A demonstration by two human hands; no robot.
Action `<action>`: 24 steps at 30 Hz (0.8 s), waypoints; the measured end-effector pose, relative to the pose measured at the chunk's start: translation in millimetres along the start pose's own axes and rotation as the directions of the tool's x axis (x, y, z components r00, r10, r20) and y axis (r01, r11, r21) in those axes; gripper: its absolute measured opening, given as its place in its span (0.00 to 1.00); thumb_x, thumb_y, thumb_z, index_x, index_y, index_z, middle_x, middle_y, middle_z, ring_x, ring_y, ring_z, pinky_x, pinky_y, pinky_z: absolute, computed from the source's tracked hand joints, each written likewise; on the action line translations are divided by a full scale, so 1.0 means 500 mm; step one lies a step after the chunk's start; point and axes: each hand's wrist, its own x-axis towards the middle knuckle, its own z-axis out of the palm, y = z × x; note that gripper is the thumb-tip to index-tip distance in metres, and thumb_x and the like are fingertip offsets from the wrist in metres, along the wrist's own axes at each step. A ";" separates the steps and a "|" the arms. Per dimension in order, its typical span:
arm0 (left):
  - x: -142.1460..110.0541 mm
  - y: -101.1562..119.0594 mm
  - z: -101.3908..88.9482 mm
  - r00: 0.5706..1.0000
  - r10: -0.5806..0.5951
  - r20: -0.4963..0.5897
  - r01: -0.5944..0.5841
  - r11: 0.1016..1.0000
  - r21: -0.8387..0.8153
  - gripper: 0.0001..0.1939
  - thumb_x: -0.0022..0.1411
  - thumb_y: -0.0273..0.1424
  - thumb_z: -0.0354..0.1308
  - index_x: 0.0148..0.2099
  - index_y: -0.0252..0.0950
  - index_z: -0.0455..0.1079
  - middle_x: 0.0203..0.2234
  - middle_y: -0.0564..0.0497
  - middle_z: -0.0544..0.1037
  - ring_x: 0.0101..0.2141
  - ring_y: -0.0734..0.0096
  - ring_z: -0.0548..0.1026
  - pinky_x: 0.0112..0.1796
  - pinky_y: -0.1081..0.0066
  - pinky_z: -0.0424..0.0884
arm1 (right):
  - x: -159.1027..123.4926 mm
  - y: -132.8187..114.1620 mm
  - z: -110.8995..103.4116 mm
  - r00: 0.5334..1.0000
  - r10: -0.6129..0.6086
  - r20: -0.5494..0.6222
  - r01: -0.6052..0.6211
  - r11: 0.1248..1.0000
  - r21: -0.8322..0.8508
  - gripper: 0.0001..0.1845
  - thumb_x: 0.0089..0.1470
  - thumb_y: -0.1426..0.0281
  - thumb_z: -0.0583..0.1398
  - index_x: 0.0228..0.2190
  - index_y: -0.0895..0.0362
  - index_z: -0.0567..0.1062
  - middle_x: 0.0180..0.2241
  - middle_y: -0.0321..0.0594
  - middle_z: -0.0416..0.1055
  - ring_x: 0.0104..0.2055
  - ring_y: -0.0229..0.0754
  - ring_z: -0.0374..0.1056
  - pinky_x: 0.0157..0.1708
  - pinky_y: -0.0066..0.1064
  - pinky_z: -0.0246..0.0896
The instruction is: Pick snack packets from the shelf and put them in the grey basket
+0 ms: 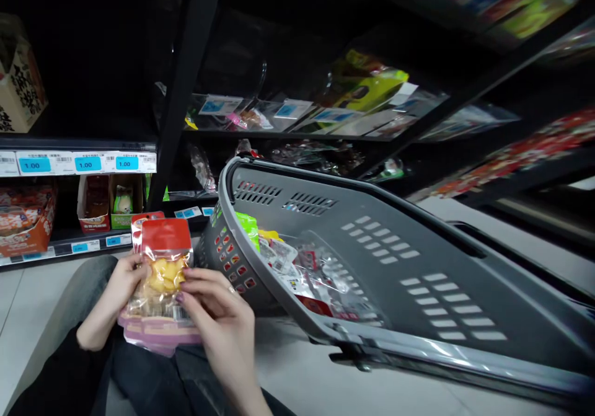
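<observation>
A small stack of snack packets (pixel 166 273), red at the top and pink at the bottom with a clear window on yellow pieces, is held over my lap. My left hand (pixel 124 289) grips the stack from its left side, thumb in front. On the right side, my right hand (pixel 218 310) has its thumb and fingers closed at the front packet's edge. Close by on the right, a grey shopping basket (pixel 372 217) lies tilted towards me. Inside it are several clear and coloured snack packets (pixel 316 273).
Dark shelves with price labels (pixel 88 163) rise in front. Lower left, open boxes (pixel 94 202) of small packets and an orange box (pixel 25 221) stand on a shelf. A beige carton (pixel 21 81) sits higher. Hanging packets (pixel 367 90) fill the shelf behind the basket. Pale floor tiles (pixel 288 366) lie below.
</observation>
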 end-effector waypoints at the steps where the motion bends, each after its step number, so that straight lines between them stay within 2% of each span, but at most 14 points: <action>1: 0.001 -0.001 -0.001 1.000 0.017 -0.002 -0.017 1.000 -0.006 0.09 0.45 0.33 0.61 0.29 0.32 0.75 0.31 0.46 0.79 0.42 0.55 0.73 0.40 0.65 0.68 | -0.002 0.005 0.014 0.998 0.041 -0.053 -0.038 0.998 0.055 0.04 0.42 0.75 0.65 0.25 0.54 0.78 0.35 0.42 0.72 0.35 0.42 0.71 0.30 0.29 0.70; 3: 0.002 -0.003 -0.004 0.999 0.048 0.004 -0.047 0.999 -0.016 0.09 0.45 0.33 0.61 0.30 0.33 0.76 0.32 0.45 0.79 0.45 0.54 0.71 0.42 0.64 0.67 | 0.000 0.012 0.033 0.986 0.130 -0.101 -0.103 0.967 0.234 0.14 0.39 0.76 0.66 0.32 0.52 0.77 0.38 0.40 0.71 0.33 0.39 0.71 0.29 0.27 0.70; 5: 0.004 -0.007 -0.006 0.998 0.071 0.002 -0.071 0.998 -0.001 0.09 0.45 0.33 0.62 0.30 0.33 0.76 0.31 0.45 0.79 0.46 0.52 0.70 0.43 0.63 0.66 | 0.003 0.016 0.037 0.973 0.216 -0.086 -0.168 0.909 0.382 0.27 0.36 0.77 0.68 0.42 0.50 0.74 0.41 0.40 0.72 0.33 0.39 0.72 0.31 0.29 0.71; 6: 0.005 -0.008 -0.006 0.997 0.078 -0.002 -0.078 0.997 0.007 0.09 0.45 0.33 0.62 0.29 0.33 0.76 0.30 0.45 0.79 0.46 0.51 0.70 0.43 0.63 0.66 | 0.004 0.018 0.034 0.966 0.247 -0.072 -0.197 0.888 0.416 0.30 0.35 0.77 0.68 0.44 0.50 0.73 0.41 0.40 0.73 0.34 0.39 0.72 0.31 0.29 0.71; 10: 0.005 -0.013 -0.005 0.997 0.079 -0.002 -0.079 0.997 0.005 0.07 0.46 0.30 0.61 0.29 0.34 0.76 0.27 0.47 0.79 0.47 0.53 0.69 0.45 0.63 0.65 | 0.001 0.021 0.015 0.955 0.282 -0.093 -0.227 0.896 0.383 0.21 0.35 0.75 0.69 0.36 0.54 0.78 0.31 0.40 0.76 0.35 0.42 0.72 0.36 0.32 0.71; 12: 0.004 -0.012 -0.003 0.997 0.076 0.007 -0.076 0.997 -0.017 0.07 0.46 0.30 0.60 0.30 0.34 0.77 0.29 0.47 0.79 0.48 0.53 0.69 0.45 0.63 0.65 | 0.000 0.016 0.009 0.952 0.281 -0.119 -0.215 0.894 0.393 0.19 0.34 0.75 0.69 0.34 0.53 0.79 0.31 0.40 0.76 0.35 0.42 0.72 0.37 0.33 0.71; 14: 0.002 -0.009 -0.001 0.997 0.071 0.023 -0.070 0.997 -0.030 0.09 0.45 0.30 0.61 0.31 0.33 0.77 0.34 0.46 0.79 0.47 0.53 0.69 0.45 0.63 0.65 | 0.002 0.005 0.008 0.950 0.298 -0.097 -0.221 0.855 0.470 0.20 0.33 0.74 0.70 0.34 0.52 0.79 0.32 0.40 0.76 0.34 0.41 0.72 0.36 0.32 0.71; 16: 0.002 -0.005 -0.001 0.999 0.045 0.022 -0.045 0.999 -0.006 0.09 0.46 0.30 0.60 0.31 0.33 0.77 0.37 0.45 0.78 0.45 0.54 0.70 0.44 0.63 0.66 | 0.002 -0.008 0.007 0.941 0.338 0.014 -0.279 0.752 0.597 0.19 0.34 0.71 0.70 0.34 0.52 0.78 0.32 0.39 0.75 0.31 0.38 0.71 0.32 0.28 0.71; 19: 0.003 -0.002 -0.002 0.999 0.029 -0.018 -0.028 0.997 0.076 0.08 0.45 0.30 0.60 0.30 0.33 0.77 0.39 0.46 0.76 0.43 0.56 0.71 0.42 0.65 0.66 | -0.003 -0.020 0.005 0.896 0.391 0.213 -0.403 0.509 0.761 0.14 0.39 0.72 0.67 0.33 0.52 0.77 0.27 0.34 0.72 0.21 0.28 0.65 0.21 0.16 0.64; 21: 0.005 -0.003 -0.004 0.999 0.037 -0.028 -0.034 0.994 0.106 0.07 0.45 0.30 0.61 0.29 0.34 0.77 0.39 0.46 0.76 0.41 0.58 0.71 0.42 0.66 0.66 | -0.012 -0.015 0.002 0.892 0.390 0.229 -0.384 0.386 0.839 0.09 0.44 0.75 0.64 0.31 0.53 0.76 0.24 0.29 0.67 0.15 0.21 0.55 0.14 0.10 0.53; 24: 0.005 -0.007 -0.005 0.999 0.037 -0.021 -0.035 0.994 0.099 0.07 0.44 0.30 0.61 0.29 0.34 0.77 0.40 0.47 0.75 0.40 0.61 0.72 0.41 0.68 0.66 | -0.020 0.000 -0.006 0.928 0.315 0.200 -0.302 0.319 0.898 0.05 0.49 0.74 0.58 0.27 0.55 0.75 0.22 0.25 0.60 0.10 0.18 0.37 0.10 0.08 0.37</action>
